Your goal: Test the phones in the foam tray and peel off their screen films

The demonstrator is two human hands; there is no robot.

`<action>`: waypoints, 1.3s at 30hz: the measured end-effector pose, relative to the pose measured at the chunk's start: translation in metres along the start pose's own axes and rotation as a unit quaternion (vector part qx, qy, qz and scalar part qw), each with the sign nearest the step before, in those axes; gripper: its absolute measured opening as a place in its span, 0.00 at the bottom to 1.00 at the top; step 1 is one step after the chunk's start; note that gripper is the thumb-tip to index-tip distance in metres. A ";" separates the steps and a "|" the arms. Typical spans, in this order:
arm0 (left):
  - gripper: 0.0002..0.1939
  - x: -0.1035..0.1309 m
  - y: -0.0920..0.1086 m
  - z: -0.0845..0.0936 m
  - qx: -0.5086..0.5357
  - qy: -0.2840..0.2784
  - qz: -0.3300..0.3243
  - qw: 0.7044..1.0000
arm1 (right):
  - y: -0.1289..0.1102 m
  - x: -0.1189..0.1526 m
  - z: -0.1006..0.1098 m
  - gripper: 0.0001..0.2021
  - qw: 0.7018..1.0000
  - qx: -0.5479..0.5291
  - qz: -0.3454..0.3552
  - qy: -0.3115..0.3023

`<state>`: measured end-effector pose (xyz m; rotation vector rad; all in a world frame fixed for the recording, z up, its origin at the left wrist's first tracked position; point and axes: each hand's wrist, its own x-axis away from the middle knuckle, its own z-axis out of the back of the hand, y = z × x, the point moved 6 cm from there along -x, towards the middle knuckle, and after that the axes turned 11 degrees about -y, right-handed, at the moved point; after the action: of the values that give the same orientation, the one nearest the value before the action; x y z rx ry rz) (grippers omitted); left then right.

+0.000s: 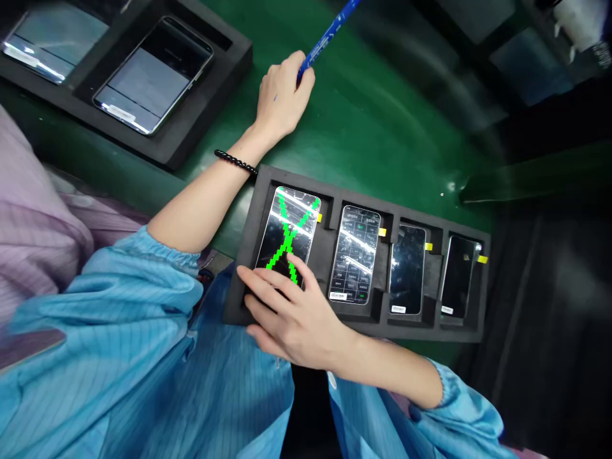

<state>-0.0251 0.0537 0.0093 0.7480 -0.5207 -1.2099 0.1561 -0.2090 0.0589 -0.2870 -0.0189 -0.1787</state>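
The right hand [291, 315] lies open, fingers flat on the lower end of the phone [288, 234] showing a green X, in the leftmost of 4 slots in the foam tray [421, 328]. The left hand [282, 95] is closed round a blue pen [329, 32] above the green mat [373, 127]. Best to press lightly, sliding fingertips evenly so the phone stays seated

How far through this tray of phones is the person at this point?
Done: the first phone in the tray shows a full green X across its screen. In hand: the right hand rests on that phone's lower end; the left hand holds a blue pen off the tray. Left: the second phone shows a lit grid, and the third phone and fourth phone are dark.
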 end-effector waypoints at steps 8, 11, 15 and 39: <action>0.20 0.009 0.005 0.002 -0.022 -0.019 -0.023 0.999 | 0.038 0.097 0.041 0.14 0.979 -0.075 -0.183 0.046; 0.20 0.015 0.010 -0.001 -0.031 -0.051 -0.034 0.998 | 0.043 0.146 0.022 0.15 0.956 -0.094 -0.273 0.039; 0.20 0.026 0.023 -0.002 0.011 -0.107 -0.067 0.992 | 0.041 0.179 -0.004 0.17 0.933 -0.093 -0.332 0.102; 0.23 0.238 0.021 0.031 -0.262 -0.050 -0.212 0.940 | 0.112 0.104 0.017 0.23 0.942 0.032 -0.325 0.080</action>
<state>0.0338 -0.1785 0.0385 0.3442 -0.0977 -1.7065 0.2782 -0.1161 0.0483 -0.1926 0.0425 -0.8583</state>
